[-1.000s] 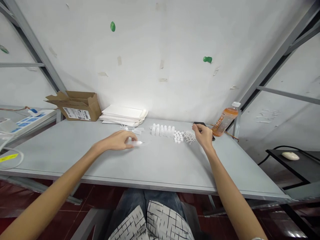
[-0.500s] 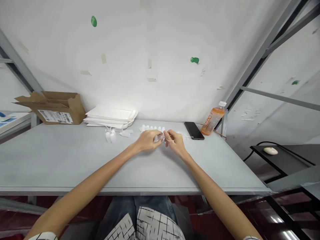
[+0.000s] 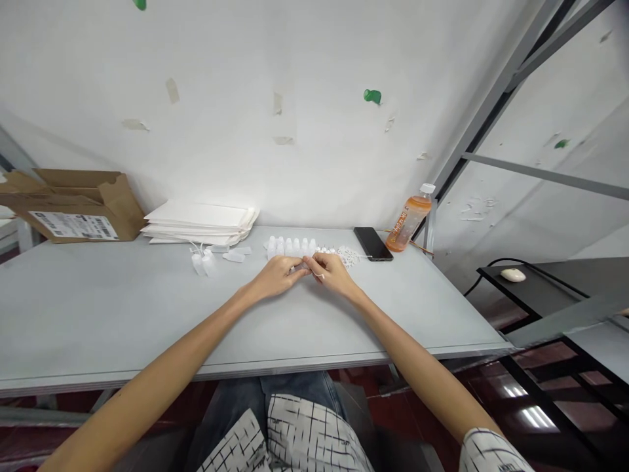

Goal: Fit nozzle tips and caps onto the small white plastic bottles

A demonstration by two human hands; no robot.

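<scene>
My left hand (image 3: 276,276) is closed around a small translucent squeeze bottle (image 3: 298,267), mostly covered by the fingers. Against its right end my right hand (image 3: 333,272) pinches a small white piece with a thin looped strap (image 3: 319,275); it looks like a cap, though the fingertips hide most of it. Just behind the hands stands a row of small white bottles (image 3: 289,246). Right of that row lies a pile of tiny white parts (image 3: 348,256). Farther left, small bottles with thin white straps (image 3: 202,263) stand near loose flat plastic bottles (image 3: 236,255).
A stack of white envelopes or sheets (image 3: 199,223) and an open cardboard box (image 3: 83,210) are at the back left. At the back right lie a black phone (image 3: 373,244) and an orange drink bottle (image 3: 411,219). The grey table (image 3: 147,321) meets the wall behind.
The view has shifted, so everything sits lower or further left or both. My hands have come closer together, and the bottle between them shows less. Both still hold their pieces.
</scene>
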